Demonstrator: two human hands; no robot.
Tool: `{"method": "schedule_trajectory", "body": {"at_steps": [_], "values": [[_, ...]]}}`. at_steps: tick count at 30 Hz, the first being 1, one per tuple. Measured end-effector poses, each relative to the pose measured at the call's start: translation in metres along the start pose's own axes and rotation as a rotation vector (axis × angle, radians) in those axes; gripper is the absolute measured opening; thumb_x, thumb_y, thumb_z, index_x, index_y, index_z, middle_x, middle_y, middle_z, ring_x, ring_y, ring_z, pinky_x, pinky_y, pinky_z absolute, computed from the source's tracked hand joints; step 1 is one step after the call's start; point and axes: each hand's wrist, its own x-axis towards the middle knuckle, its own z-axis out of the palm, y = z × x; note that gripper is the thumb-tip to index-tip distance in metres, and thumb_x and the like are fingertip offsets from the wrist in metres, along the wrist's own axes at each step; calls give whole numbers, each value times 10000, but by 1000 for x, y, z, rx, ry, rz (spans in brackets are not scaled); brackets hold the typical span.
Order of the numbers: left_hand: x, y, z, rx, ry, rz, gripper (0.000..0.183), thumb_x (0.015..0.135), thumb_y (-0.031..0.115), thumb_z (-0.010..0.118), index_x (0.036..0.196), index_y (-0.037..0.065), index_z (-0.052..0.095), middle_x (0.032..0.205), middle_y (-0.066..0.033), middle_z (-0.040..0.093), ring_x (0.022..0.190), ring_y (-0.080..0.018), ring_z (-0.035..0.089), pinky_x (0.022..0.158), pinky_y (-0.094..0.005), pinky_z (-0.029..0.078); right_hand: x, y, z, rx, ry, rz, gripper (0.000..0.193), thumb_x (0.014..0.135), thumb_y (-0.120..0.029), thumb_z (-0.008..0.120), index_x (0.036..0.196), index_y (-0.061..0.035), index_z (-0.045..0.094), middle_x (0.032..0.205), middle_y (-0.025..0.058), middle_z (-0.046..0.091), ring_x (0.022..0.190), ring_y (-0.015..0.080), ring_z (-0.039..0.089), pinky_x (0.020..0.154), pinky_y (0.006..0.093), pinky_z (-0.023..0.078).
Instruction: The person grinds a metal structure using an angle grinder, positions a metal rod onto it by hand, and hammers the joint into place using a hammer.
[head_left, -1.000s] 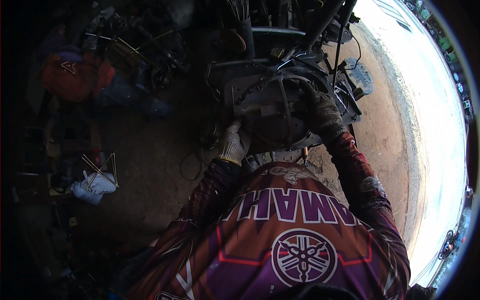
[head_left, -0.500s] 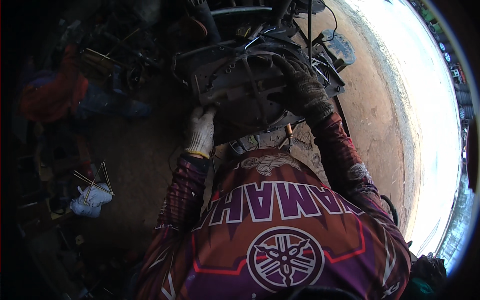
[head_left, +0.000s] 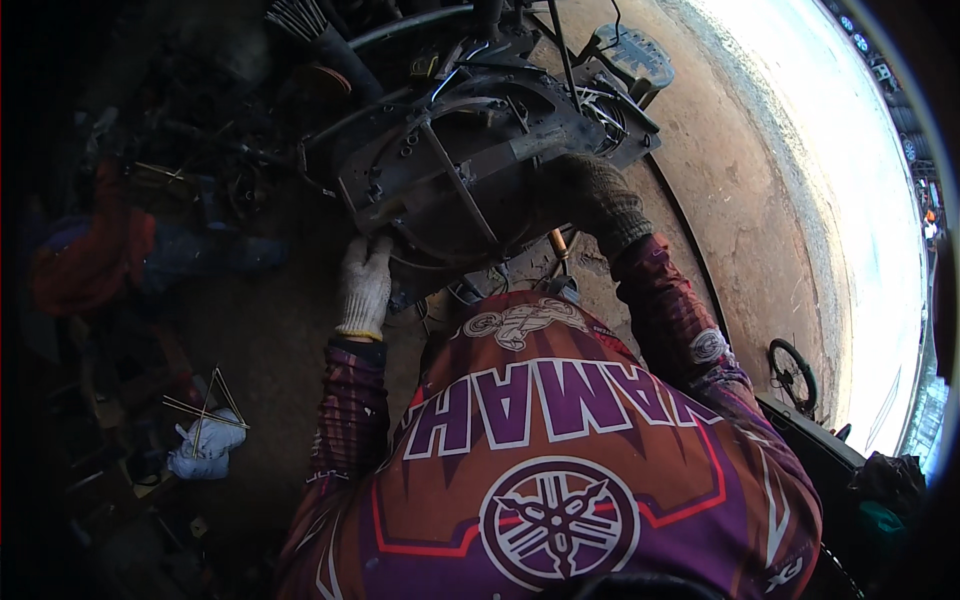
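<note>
Whether the left hand (head_left: 365, 290) or right hand (head_left: 600, 198) grips the metal frame (head_left: 392, 182) cannot be told. Pinching could be caused by its tipping.

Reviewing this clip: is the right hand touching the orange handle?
Apart. The head view shows it: a strip of brown ground is visible between the right hand and the orange handle.

From my station I have the frame (head_left: 455, 175) just before the wearer, left hand (head_left: 366, 285) at its near left edge, right hand (head_left: 605, 205) at its right side. Beyond it, leftward, rods (head_left: 290, 15) sit in a tube (head_left: 350, 65). Farther left, sticks (head_left: 205, 413) lie on a cloth (head_left: 205, 455); a wheel (head_left: 793, 375) is right.
</note>
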Motion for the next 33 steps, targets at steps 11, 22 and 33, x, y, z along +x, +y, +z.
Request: {"method": "schedule_trajectory", "body": {"at_steps": [11, 22, 33], "values": [[2, -2, -6, 150, -27, 198, 340, 984, 291, 629, 1156, -1, 651, 1023, -150, 703, 956, -264, 648, 888, -373, 481, 18, 11, 54, 61, 229, 127, 413, 894, -314, 703, 1201, -49, 623, 1092, 233, 699, 1052, 450, 668, 850, 504, 543], [10, -9, -7, 115, -37, 198, 264, 973, 239, 631, 1089, 4, 662, 938, -89, 673, 889, -197, 621, 827, -346, 474, 25, 21, 65, 196, 266, 106, 401, 923, -293, 665, 1231, -42, 613, 1162, 225, 690, 1138, 430, 646, 916, 472, 519], [4, -7, -2, -49, -65, 81, 289, 962, 234, 656, 1140, 6, 657, 1035, -60, 665, 927, -156, 596, 851, -312, 473, 9, -22, 35, 329, 211, 242, 412, 910, -344, 697, 1174, -32, 647, 1084, 187, 711, 1060, 330, 691, 896, 434, 528]]}}
